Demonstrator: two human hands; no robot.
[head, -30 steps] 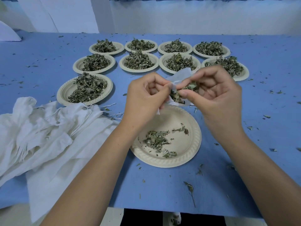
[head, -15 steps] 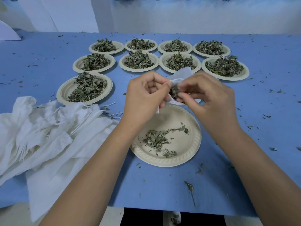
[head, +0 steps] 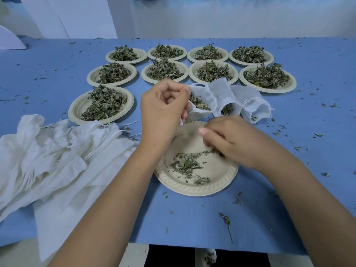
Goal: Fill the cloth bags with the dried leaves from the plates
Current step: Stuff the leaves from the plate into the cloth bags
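Observation:
My left hand (head: 163, 112) pinches the rim of a small white cloth bag (head: 204, 102), holding its mouth open; dried leaves show inside. My right hand (head: 231, 140) is down over the near paper plate (head: 196, 186), fingers curled onto the few dried leaves (head: 185, 162) left there; it is blurred, so whether it holds leaves is unclear. Two more filled white bags (head: 254, 106) lie on the blue table right behind the held one.
Several paper plates heaped with dried leaves (head: 266, 76) stand in rows at the back, one more (head: 104, 104) at the left. A pile of white cloth bags (head: 48, 151) covers the near left. Leaf crumbs litter the blue tabletop (head: 202, 224). A wall runs behind.
My right hand left the bag's mouth and dropped to the near plate's leaves. My left hand kept hold of the bag, and the two bags behind came into sight.

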